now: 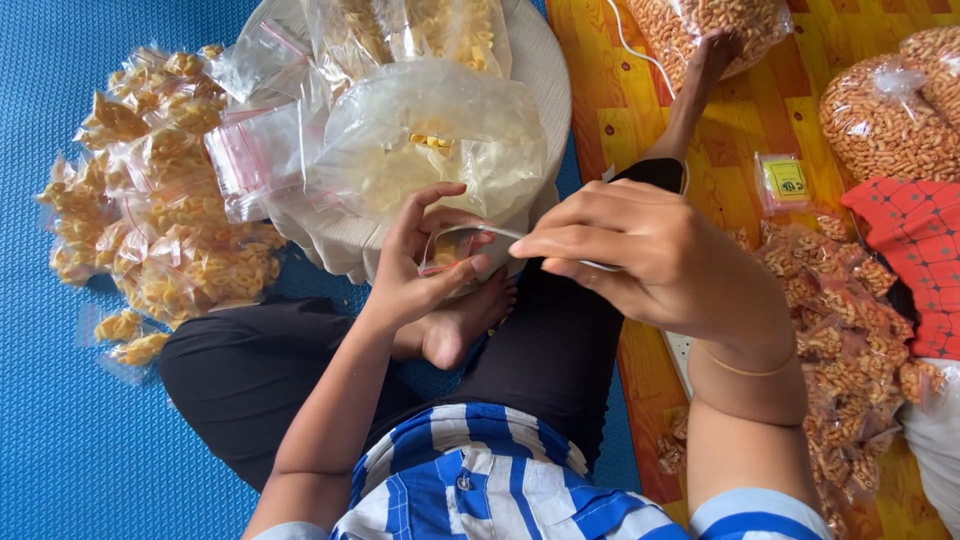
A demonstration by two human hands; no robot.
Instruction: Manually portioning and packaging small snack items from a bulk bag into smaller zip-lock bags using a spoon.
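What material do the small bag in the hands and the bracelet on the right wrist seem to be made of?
The small bag, pinched by the left hand and the right hand, looks like thin clear plastic film: glossy and see-through, with yellow snacks visible inside. The bracelet appears to be thin gold-coloured metal, though it could be plated.

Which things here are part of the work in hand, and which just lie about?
In hand:
left hand and right hand, both pinching a small clear plastic zip bag
large clear plastic bag of yellow snacks

Lying about:
pile of filled yellow snack packets
small yellow-labelled square packet
red patterned cloth
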